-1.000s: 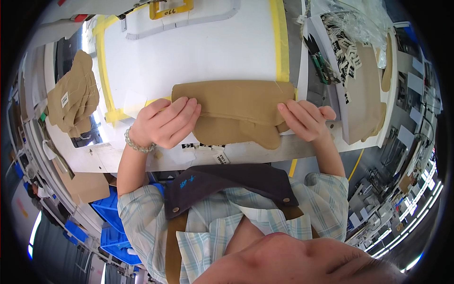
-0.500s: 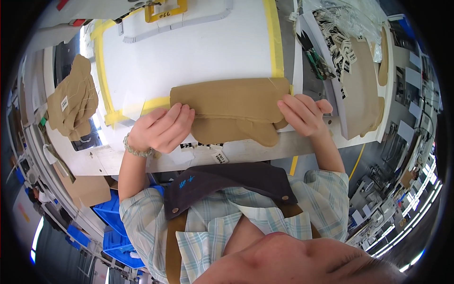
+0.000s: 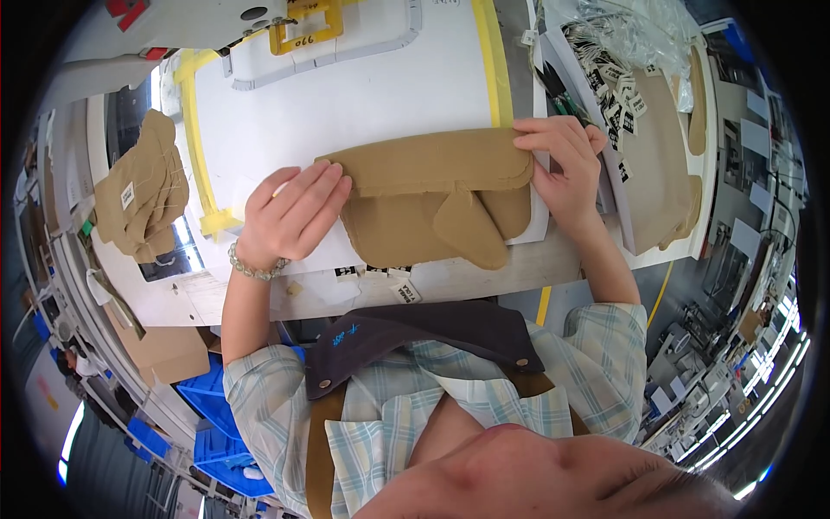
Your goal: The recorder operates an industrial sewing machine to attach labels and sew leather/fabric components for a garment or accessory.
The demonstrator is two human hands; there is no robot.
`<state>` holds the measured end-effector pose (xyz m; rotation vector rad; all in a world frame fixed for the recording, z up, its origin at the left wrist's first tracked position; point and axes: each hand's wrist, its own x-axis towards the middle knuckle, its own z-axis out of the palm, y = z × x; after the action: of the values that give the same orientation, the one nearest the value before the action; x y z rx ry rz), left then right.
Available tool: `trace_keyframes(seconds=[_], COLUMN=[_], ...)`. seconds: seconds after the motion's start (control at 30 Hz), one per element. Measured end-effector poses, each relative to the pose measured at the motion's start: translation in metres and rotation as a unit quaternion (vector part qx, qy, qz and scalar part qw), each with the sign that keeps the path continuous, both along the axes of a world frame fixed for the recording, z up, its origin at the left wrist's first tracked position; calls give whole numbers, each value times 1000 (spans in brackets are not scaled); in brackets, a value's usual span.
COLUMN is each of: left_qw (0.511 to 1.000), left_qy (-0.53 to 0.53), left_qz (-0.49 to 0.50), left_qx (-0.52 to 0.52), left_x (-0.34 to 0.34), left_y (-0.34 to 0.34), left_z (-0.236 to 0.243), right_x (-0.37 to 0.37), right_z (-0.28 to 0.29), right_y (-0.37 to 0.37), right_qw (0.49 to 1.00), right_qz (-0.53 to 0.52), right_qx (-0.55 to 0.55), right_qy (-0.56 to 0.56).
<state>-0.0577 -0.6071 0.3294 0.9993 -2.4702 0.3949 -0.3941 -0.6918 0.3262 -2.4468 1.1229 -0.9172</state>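
Observation:
A tan sewn fabric piece (image 3: 415, 216) lies in front of me, across the near edge of the white board and the table. Its upper part is a stitched, folded band; below it hangs a wider panel with a loose, rounded flap turned down toward the right. My left hand (image 3: 294, 216) holds the band's upper left corner, its fingers pressed together. At the other end, my right hand (image 3: 566, 173) grips the right edge near the upper corner, fingertips on top. What lies under the fabric is hidden.
The white board (image 3: 285, 121) is edged with yellow tape. A yellow frame (image 3: 307, 35) sits under the machine head at the far side. Stacked tan pieces (image 3: 147, 190) lie left; a tray with small labels (image 3: 618, 104) and green-handled snips (image 3: 558, 91) are right. Blue bins (image 3: 212, 398) stand below left.
The fabric piece has shifted slightly away from me and its right end has risen. My right hand has moved up to the upper corner; the lower flap now hangs more openly.

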Motion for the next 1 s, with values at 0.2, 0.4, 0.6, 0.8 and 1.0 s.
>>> trace_keyframes(seconds=[0.2, 0.4, 0.6, 0.8, 1.0], left_qw=[963, 943, 960, 961, 942], left_qy=[113, 150, 117, 136, 164], left_qz=[195, 247, 150, 81, 123], left_qx=[151, 168, 207, 225, 266], left_x=[-8, -22, -47, -72, -81], left_y=[-16, -22, 9, 28, 32], left_z=[-2, 4, 9, -2, -1], right_x=[4, 5, -14, -19, 5], right_z=[3, 6, 5, 5, 0], right_y=[-7, 4, 45, 77, 109], right_qw=[995, 996, 997, 993, 991], right_qz=[-43, -80, -50, -90, -105], right_qx=[78, 23, -4, 49, 79], right_qy=[35, 23, 66, 52, 21])
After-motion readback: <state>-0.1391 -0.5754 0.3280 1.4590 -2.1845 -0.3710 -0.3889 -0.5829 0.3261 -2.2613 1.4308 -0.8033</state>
